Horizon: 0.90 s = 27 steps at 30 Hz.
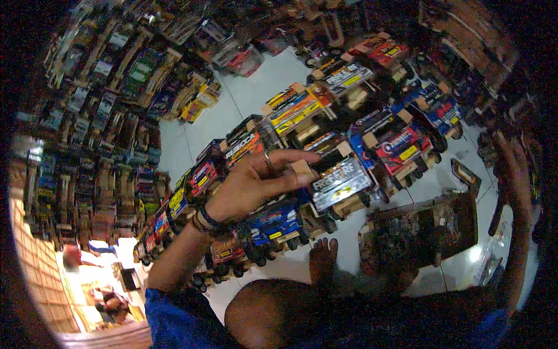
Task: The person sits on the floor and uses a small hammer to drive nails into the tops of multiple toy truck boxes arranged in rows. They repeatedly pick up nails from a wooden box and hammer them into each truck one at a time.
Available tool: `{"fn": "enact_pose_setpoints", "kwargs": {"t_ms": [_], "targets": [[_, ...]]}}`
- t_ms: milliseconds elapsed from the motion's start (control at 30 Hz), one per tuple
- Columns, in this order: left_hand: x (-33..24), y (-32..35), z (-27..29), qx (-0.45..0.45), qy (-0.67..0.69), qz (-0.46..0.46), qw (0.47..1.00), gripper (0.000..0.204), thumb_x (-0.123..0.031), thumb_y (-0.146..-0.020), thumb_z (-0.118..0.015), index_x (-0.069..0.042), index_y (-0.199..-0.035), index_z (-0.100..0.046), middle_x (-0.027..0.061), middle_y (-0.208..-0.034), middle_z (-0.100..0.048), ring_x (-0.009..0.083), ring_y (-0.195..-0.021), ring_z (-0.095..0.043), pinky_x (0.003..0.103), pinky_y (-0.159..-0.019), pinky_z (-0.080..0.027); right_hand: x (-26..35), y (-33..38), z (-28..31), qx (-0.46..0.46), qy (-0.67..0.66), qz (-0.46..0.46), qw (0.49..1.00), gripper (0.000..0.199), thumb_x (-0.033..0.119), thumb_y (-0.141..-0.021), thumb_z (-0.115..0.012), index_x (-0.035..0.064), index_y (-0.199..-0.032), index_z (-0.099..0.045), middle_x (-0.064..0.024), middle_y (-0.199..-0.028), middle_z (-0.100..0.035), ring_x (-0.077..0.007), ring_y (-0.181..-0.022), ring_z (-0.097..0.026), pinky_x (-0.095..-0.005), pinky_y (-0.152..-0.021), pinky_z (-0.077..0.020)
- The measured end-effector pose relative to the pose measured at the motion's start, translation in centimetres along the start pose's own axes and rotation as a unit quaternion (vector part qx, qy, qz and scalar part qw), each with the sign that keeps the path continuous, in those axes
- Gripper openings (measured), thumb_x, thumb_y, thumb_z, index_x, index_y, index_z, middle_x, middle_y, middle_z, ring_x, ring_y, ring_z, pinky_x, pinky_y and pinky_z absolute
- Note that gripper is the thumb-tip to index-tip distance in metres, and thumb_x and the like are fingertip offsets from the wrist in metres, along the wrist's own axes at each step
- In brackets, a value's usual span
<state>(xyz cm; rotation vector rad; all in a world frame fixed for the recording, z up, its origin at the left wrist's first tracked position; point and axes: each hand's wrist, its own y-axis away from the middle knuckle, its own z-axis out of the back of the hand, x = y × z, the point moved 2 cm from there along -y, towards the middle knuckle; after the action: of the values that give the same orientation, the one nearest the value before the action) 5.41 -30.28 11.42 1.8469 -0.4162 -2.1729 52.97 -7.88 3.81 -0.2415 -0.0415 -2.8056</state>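
My left hand (247,185) reaches over rows of toy trucks, its thumb and forefinger closed on a small pale wooden block (301,170). The block is at the corner of a toy truck with a silver, shiny printed side (342,187); I cannot tell whether it is fixed to it. Around it stand more toy trucks, among them a blue one (274,225), a red one (401,148) and an orange-and-yellow one (296,110). My right hand (512,160) is at the far right beside dark, unclear items. It is dim and blurred, so its fingers cannot be read.
A dark wooden box (421,230) lies on the white tiled floor (235,96) at the right, near my bare foot (323,256). Many more toy trucks (139,75) are stacked at the left. A bright doorway (99,285) at the lower left shows a person outside.
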Motion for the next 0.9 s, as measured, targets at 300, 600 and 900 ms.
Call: {"fn": "enact_pose_setpoints", "kwargs": {"t_ms": [300, 600, 900], "targets": [[6.6, 2.7, 5.3, 0.042, 0.029, 0.054, 0.997, 0.029, -0.020, -0.099, -0.063, 0.000, -0.120, -0.063, 0.0033, -0.099, -0.071, 0.0084, -0.094, -0.063, 0.024, -0.087, -0.051, 6.3, 1.1, 3.0, 0.097, -0.428, -0.130, 0.889, 0.039, 0.040, -0.100, -0.051, 0.0154, -0.131, -0.055, 0.0017, -0.091, -0.054, -0.0087, -0.068, -0.043, -0.0250, -0.054, -0.0310], [9.0, 1.4, 6.6, 0.046, -0.073, 0.007, 0.996, 0.024, -0.021, -0.094, -0.071, -0.002, -0.107, -0.072, 0.0045, -0.100, -0.074, 0.0089, -0.090, -0.067, 0.025, -0.083, -0.055, 9.6, 4.4, 4.2, -0.027, -0.451, -0.251, 0.856, 0.048, 0.045, -0.102, -0.046, 0.0167, -0.141, -0.051, 0.0048, -0.102, -0.063, 0.0006, -0.056, -0.044, -0.0149, -0.042, -0.0271], [10.7, 0.7, 6.6, 0.025, -0.077, 0.007, 0.997, 0.025, -0.026, -0.090, -0.073, -0.009, -0.108, -0.076, 0.0020, -0.083, -0.073, 0.0060, -0.068, -0.061, 0.025, -0.065, -0.051, 6.6, 12.2, 3.7, -0.003, -0.386, -0.286, 0.877, 0.060, 0.038, -0.101, -0.055, 0.0148, -0.153, -0.035, 0.0041, -0.091, -0.053, -0.0014, -0.061, -0.043, -0.0187, -0.042, -0.0307]]}}
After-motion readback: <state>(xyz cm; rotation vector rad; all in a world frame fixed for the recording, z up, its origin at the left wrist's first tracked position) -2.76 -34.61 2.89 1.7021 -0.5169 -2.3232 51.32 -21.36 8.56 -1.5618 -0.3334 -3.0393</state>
